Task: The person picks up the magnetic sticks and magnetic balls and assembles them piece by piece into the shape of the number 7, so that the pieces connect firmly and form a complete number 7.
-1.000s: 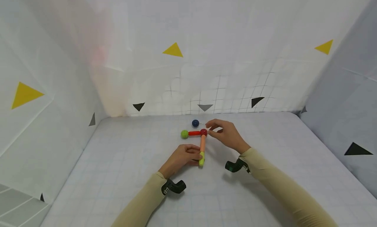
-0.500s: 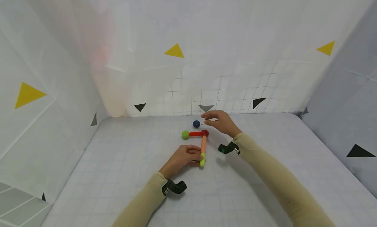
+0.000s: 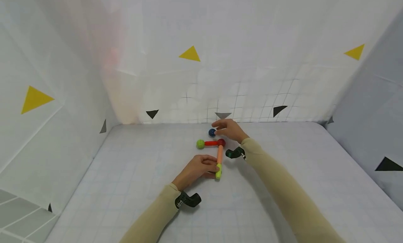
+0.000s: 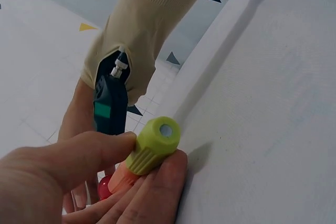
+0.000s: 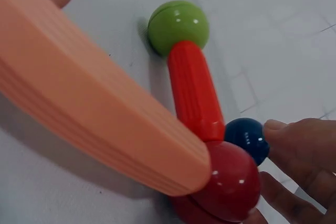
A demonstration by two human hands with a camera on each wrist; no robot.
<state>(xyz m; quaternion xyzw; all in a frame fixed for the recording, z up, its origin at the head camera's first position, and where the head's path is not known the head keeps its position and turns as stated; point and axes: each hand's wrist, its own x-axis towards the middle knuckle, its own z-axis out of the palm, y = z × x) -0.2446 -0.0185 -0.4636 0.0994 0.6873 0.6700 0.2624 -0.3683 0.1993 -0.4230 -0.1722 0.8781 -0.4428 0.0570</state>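
Observation:
A yellow-green ribbed rod [image 4: 155, 148] is pinched by my left hand [image 3: 196, 168] between thumb and fingers. Joined to it end to end is an orange rod [image 3: 220, 154], which runs to a red ball [image 5: 231, 182]. From that ball a short red rod [image 5: 195, 90] leads left to a green ball [image 3: 200, 144]. Just behind this L-shaped piece lies a separate blue ball [image 5: 247, 139]. My right hand [image 3: 231, 130] is at the blue ball, fingers spread, one fingertip against or very near its side; whether it grips cannot be made out.
The pieces lie on a white, faintly gridded table [image 3: 141, 173]. White walls with yellow and black triangles enclose it at the back and sides; the back wall [image 3: 252, 78] stands close behind the blue ball. Dark camera mounts [image 3: 190, 200] stick out from both wrists.
My right hand has left the red ball's side, moving back and then left to the blue ball. My left hand keeps its hold on the yellow-green rod.

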